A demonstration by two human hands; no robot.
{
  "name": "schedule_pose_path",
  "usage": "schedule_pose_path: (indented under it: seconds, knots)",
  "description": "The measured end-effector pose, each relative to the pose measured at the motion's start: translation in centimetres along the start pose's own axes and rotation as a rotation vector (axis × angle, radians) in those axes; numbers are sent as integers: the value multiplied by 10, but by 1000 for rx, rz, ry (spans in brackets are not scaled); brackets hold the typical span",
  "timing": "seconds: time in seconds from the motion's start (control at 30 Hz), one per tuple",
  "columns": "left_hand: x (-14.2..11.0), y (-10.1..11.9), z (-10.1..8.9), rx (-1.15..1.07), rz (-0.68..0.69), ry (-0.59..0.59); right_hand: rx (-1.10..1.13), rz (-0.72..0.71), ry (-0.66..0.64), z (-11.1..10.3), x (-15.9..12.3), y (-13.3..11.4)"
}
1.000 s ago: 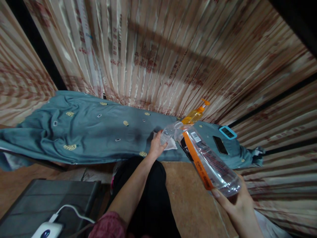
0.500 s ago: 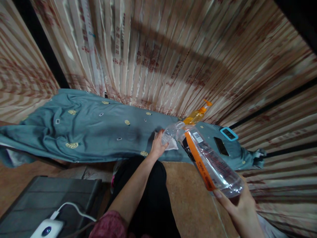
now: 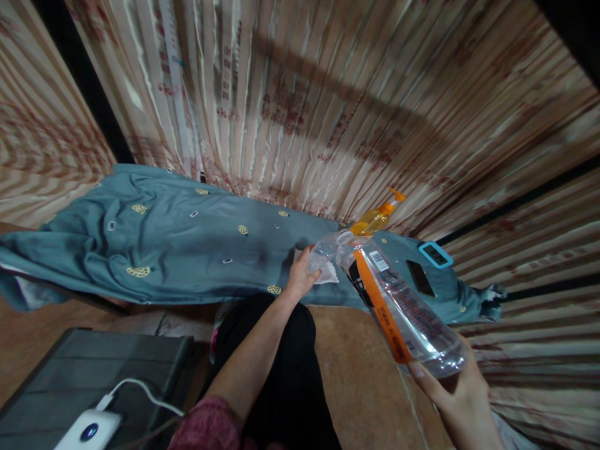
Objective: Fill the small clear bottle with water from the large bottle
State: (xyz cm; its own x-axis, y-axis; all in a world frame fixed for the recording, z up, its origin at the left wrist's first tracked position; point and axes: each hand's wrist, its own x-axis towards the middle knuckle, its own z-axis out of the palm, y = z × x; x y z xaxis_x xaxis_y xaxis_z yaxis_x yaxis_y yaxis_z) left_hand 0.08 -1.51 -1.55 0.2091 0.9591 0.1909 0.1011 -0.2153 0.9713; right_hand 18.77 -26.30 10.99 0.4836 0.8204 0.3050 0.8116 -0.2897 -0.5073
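Over a blue-green cloth (image 3: 210, 244), a left hand (image 3: 300, 276) is curling its fingers around a clear container (image 3: 323, 249); at near right, a right hand (image 3: 462, 397) is cupping the large bottle's (image 3: 405, 306) base. Aligning the mouths with gentle, unsqueezing grips is likely working best.

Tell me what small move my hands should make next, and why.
Perhaps steady the clear container in the left hand: the right hand aims the orange-labelled bottle neck-first at it, and their ends look close, though contact is unclear.
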Motion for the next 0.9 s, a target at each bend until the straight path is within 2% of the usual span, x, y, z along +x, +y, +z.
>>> schedule_pose_path:
  seconds: [0.37, 0.67, 0.9]
  knots:
    - [0, -1, -2, 39, -7, -32, -21, 26, 3, -2, -2, 6]
    - [-1, 1, -1, 13, -10, -6, -23, 9, -3, -3, -1, 4]
    - [-1, 0, -2, 26, 6, -21, -26, 56, -13, -3, -3, 5]
